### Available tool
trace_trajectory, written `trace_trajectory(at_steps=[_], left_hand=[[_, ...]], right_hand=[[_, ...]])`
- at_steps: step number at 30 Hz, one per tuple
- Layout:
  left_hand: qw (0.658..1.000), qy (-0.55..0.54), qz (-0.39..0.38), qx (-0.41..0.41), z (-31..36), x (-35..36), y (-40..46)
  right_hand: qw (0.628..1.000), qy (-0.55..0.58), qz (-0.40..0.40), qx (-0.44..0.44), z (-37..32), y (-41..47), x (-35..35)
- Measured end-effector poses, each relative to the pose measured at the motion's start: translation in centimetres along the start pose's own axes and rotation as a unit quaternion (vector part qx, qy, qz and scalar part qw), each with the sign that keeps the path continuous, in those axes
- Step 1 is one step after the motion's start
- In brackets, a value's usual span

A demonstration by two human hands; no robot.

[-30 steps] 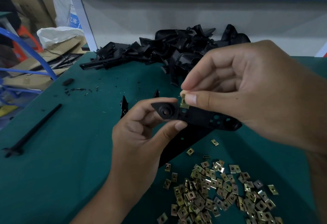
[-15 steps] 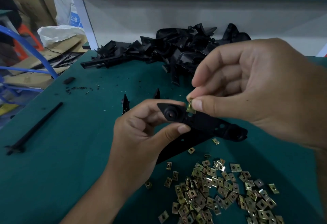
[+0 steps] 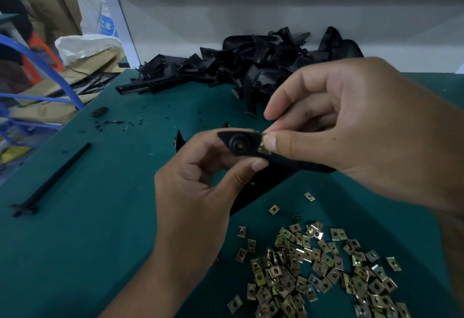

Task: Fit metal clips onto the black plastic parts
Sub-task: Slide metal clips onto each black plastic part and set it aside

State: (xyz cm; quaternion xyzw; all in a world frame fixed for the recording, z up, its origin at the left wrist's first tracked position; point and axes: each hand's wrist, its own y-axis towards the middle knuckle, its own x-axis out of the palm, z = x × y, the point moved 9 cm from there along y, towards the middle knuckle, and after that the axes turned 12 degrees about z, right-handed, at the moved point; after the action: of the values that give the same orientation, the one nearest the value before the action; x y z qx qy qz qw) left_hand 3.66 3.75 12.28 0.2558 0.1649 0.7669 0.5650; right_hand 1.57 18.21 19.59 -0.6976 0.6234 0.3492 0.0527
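The left hand (image 3: 200,192) grips a black part (image 3: 241,144) by its round-bossed end, thumb below and curled fingers behind, holding it above the green table (image 3: 88,242). The right hand (image 3: 351,137) pinches a small brass-coloured clip (image 3: 264,147) between thumb and forefinger, with the other fingers curled, and sets it against the part's edge just beside the boss. How far the clip is seated cannot be told; the thumb covers much of it.

The part looks light and stiff, a thin moulded plate that should not bend under finger pressure, so holding it close to the clip site, as the left hand does, seems the soundest grip. The clip is likely springy sheet metal with sharp edges, tiny and easy to drop. It probably wants a firm, square push from the thumb, or it may cock sideways.

A loose heap of clips (image 3: 326,267) lies on the table near the person, below the hands and well within reach. A pile of parts (image 3: 251,66) sits at the far edge by the wall. To the left lie a long black rod (image 3: 55,177) and scattered black crumbs (image 3: 113,123). Nothing stands between the hands and the work, though the right hand hides the part's far end.
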Motion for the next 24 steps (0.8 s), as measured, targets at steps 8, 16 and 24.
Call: trace_trajectory(at_steps=[8,16,24], left_hand=[[1.0,-0.023,0.014,-0.014,-0.5,-0.4,0.1],[0.999,0.038,0.034,-0.005,-1.7,-1.4,0.4],[0.999,0.04,0.021,-0.002,-2.3,-0.8,-0.8]], right_hand=[[0.999,0.007,-0.047,0.016,1.0,0.3,2.1],[0.975,-0.201,0.095,-0.008,3.9,0.5,-5.8],[0.939,-0.235,-0.21,0.141,14.0,-4.8,5.9]])
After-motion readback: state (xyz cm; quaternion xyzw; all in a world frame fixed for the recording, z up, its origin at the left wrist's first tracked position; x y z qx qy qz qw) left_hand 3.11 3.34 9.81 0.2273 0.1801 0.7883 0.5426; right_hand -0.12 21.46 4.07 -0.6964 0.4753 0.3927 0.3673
